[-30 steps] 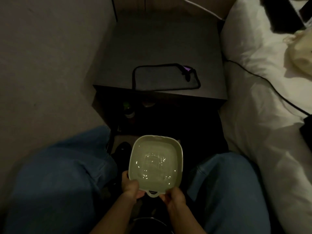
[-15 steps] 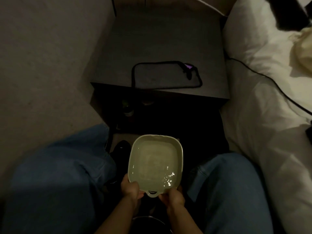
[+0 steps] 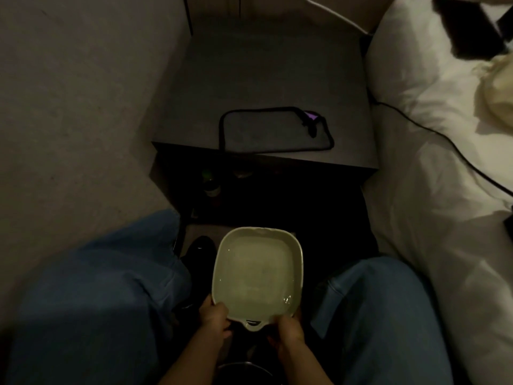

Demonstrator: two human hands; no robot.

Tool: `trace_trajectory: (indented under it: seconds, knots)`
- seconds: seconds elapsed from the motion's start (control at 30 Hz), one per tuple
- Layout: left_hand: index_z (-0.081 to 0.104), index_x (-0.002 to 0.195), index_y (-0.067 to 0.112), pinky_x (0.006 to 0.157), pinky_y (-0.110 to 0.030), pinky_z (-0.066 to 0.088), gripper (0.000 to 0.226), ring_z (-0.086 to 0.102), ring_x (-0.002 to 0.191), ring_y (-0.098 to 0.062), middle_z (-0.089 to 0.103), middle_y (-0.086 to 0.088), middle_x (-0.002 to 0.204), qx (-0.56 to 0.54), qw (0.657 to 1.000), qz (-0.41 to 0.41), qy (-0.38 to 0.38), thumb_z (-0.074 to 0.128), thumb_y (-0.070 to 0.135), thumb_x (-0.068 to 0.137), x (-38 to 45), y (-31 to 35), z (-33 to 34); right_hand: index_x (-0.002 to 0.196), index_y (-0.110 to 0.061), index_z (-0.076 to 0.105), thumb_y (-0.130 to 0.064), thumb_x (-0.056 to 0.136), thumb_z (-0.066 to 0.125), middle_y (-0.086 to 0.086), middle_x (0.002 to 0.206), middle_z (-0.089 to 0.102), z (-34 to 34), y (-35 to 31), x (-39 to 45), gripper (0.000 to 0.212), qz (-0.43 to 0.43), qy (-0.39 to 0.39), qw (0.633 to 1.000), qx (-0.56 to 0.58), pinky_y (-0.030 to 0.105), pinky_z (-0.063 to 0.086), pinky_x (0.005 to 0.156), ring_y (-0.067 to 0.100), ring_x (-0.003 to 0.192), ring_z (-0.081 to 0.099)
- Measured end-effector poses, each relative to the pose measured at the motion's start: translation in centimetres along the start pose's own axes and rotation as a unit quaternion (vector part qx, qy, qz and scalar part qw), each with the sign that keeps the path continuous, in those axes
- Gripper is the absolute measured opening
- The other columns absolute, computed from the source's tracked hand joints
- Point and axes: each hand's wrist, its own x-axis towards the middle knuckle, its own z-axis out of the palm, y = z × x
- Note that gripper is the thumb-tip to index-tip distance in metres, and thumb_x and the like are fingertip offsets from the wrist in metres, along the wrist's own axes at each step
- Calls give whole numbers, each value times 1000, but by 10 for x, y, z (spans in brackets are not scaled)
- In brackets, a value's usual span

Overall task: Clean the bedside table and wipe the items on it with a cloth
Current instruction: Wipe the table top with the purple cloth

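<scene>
Here your left hand (image 3: 215, 318) and right hand (image 3: 290, 330) both curl their fingers round the dish (image 3: 256, 276)'s near rim; it seemingly holds water.

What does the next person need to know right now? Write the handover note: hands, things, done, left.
Left hand grips the near-left rim of the pale square dish; right hand grips its near-right rim, either side of the small handle. The dish holds clear liquid and sits low between the knees, in front of the bedside table.
The grey cloth with black edging lies flat at the table's front edge, untouched.
Done: cannot tell whether any wiping has happened.
Left: probably pick up the cloth, wipe the table top and the dish. Small bottles show dimly on the shelf below.
</scene>
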Motion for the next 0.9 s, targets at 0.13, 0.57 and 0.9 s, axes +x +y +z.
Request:
trace_trajectory:
  seconds: [0.13,0.57,0.9]
  knots:
    - [51,134,15,80,-45,45,49,57,98,-34,58,-20,127,-53,998,-12,-32,32,-5,93,1,3,0,134,-6,49,-1,97,40,24,125,58,0,-4,0,38,15,-37,999,36,34,46,63,29,87,56]
    - [52,130,2,31,-26,45,45,55,79,-30,59,-22,113,-94,996,-4,-8,30,-12,93,-4,12,7,137,-6,46,9,95,32,28,132,53,6,-5,2,47,15,9,997,77,34,46,61,32,97,51]
    - [50,133,4,54,-35,48,50,53,93,-31,57,-24,127,-68,998,9,4,27,-13,92,-3,14,7,136,-11,46,-2,98,40,24,125,58,10,-10,-6,40,11,5,997,81,34,50,61,31,93,57]
